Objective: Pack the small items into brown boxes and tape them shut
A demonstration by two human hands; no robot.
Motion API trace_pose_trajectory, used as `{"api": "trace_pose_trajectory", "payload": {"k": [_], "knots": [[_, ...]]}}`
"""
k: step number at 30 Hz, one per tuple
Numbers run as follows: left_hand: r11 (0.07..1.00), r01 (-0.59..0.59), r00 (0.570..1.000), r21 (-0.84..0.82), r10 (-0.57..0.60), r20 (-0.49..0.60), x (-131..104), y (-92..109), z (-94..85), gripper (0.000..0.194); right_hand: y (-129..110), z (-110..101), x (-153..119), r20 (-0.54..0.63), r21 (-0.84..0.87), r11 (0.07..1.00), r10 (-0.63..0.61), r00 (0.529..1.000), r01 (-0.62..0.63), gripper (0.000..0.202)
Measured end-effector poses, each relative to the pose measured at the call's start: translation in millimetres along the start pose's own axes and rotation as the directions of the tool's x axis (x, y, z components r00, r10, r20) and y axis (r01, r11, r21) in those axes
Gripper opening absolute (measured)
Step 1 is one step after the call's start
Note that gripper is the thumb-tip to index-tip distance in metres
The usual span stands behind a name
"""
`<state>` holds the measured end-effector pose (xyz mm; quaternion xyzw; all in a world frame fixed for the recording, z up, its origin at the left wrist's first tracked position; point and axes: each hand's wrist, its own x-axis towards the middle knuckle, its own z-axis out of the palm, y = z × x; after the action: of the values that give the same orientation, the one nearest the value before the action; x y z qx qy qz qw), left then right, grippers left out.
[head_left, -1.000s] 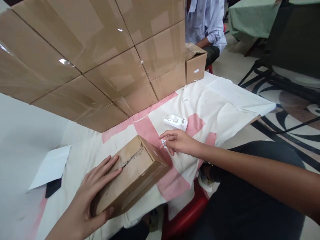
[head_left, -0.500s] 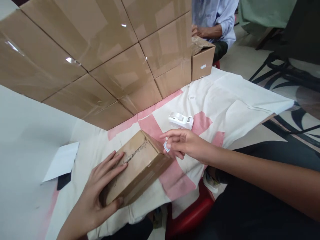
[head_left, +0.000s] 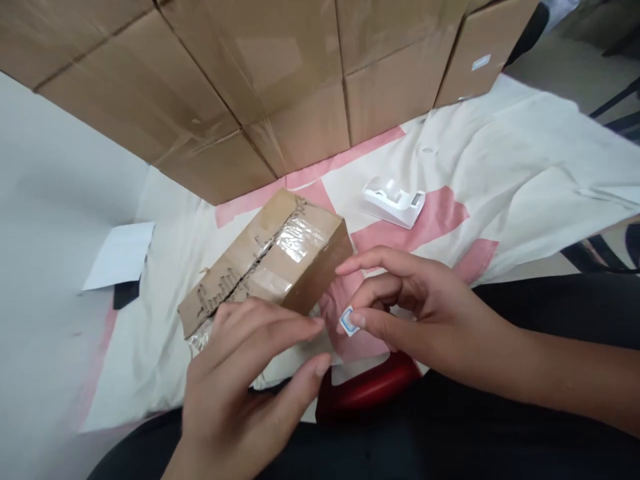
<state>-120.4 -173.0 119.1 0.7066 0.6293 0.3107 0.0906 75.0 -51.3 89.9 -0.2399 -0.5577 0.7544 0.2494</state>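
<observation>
A taped cardboard box (head_left: 280, 250) lies tilted across the cloth-covered table, its torn seam and shiny tape facing up. In front of its near side is my left hand (head_left: 255, 373), fingers apart with nothing between them. My right hand (head_left: 410, 307) is beside the box's right end and pinches a small white sticker (head_left: 349, 321) with a blue border between thumb and fingers. Beyond my right hand stands a white tape dispenser (head_left: 395, 202) on the cloth.
Large stacked cardboard boxes (head_left: 295, 87) wall off the back of the table; one at the right bears a white label (head_left: 481, 63). A white sheet (head_left: 120, 257) is at the left by the wall. A red stool (head_left: 370, 393) shows below the table edge.
My left hand has come off the box and moved right, towards my right hand. The view has tilted down, and the box now shows more of its taped top.
</observation>
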Motion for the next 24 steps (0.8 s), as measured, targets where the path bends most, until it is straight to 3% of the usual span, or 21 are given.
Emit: {"api": "trace_pose_trajectory", "payload": {"k": [3,8,24], "knots": [[0.997,0.059,0.998,-0.048,-0.057,0.025,3,2,7.4,0.019,2,5,-2,0.021,-0.019,1.0,-0.003,1.0,0.003,0.028],[0.992,0.1,0.994,-0.081,-0.096,0.047,5,2,5.2,0.014,4,12,-3,0.028,-0.03,0.999,-0.018,0.999,0.019,0.031],[0.976,0.137,0.99,-0.17,-0.128,0.064,3,-2,1.7,0.018,2,18,0,0.101,-0.015,1.0,0.009,0.995,-0.007,0.034]]}}
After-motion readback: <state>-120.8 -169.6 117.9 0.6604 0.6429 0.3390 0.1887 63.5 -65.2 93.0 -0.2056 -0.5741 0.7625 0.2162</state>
